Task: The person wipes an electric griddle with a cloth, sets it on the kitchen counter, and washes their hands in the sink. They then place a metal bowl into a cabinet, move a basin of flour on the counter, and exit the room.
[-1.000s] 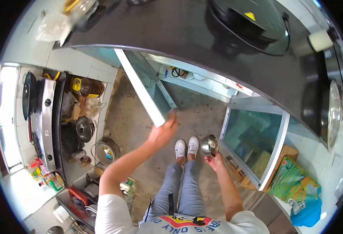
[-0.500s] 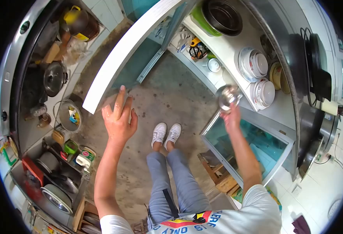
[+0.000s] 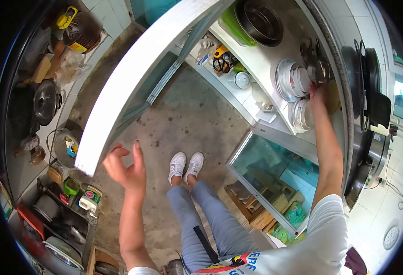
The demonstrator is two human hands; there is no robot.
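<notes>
My right hand reaches into the cabinet, beside the stacked bowls. Its fingers close on a small shiny metal bowl, partly hidden among other metal ware at the back. Nearest the hand are a stack of white bowls and a second white stack. My left hand is empty, thumb raised apart from the bent fingers. It is by the lower end of a white-edged door; whether the fingertips touch the door cannot be made out.
A lower glass-paned door stands swung out on the right. Dark round pans sit on the cabinet shelf. On the left are a lidded pot, an oil jug and a bin. A teapot stands below the shelf.
My right hand has carried the metal bowl from in front of the shelf to deep among the dishes. My left hand has dropped lower, its fingers now bent. The view has shifted.
</notes>
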